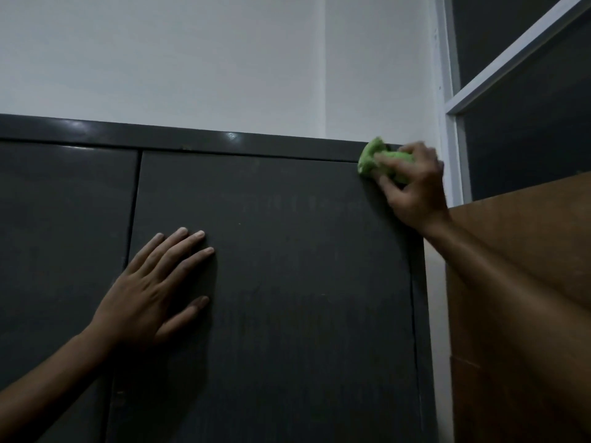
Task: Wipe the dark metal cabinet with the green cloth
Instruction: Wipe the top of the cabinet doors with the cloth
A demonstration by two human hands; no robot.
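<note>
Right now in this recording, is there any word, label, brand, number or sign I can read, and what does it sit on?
None can be read.
Dark metal cabinet: no label or lettering; only faint streaks on its right door.
Crumpled green cloth gripped by the right hand: no tag visible.
Brown wooden panel and white wall: blank.
Left hand lies flat on the door.

Right hand [412,183] blurred, covers most of green cloth [371,155]; cabinet [287,282] cut off at left & bottom edges.
</note>
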